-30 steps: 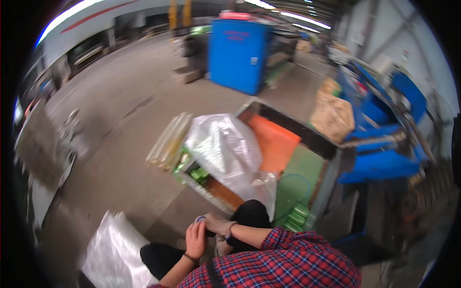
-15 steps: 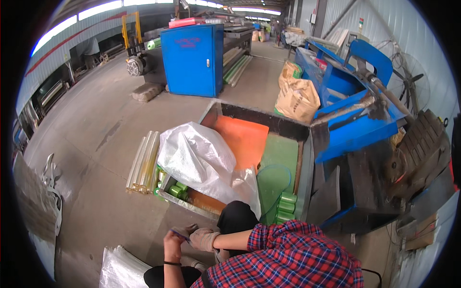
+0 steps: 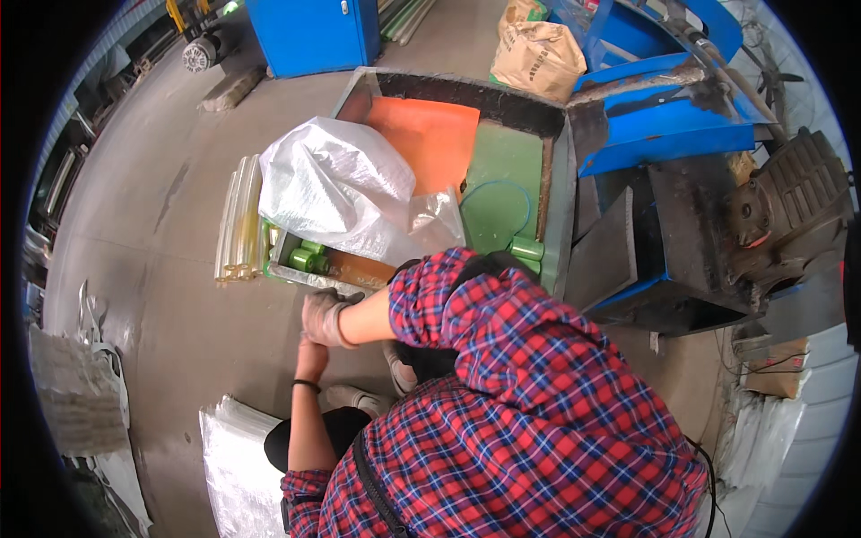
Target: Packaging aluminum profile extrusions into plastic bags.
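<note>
My left hand (image 3: 311,360), with a black band on its wrist, shows bare skin at its back. Its fingers are mostly hidden behind my right hand (image 3: 325,318), which wears a greyish-pink work glove and is closed at the left fingers. Dark grey glove fabric (image 3: 348,296) shows just beyond; it seems to be a glove on the left fingers, but the overlap hides how far. Both hands are low before the near edge of a metal-walled bin (image 3: 345,294). Inside it lie a silvery-white plastic sheet (image 3: 336,179), green rolls (image 3: 305,260) and an orange sheet (image 3: 426,134).
Clear yellowish tubes (image 3: 238,220) stand left of the bin. Clear plastic film (image 3: 238,457) lies by my left knee. Dark machinery with blue panels (image 3: 668,148) borders the right side. Paper sacks (image 3: 538,58) and a blue cabinet (image 3: 314,36) stand beyond the bin.
The view has tilted down, so the bin and cabinet sit higher in the picture. My right arm now reaches farther across, and the right hand covers more of the left fingers.
</note>
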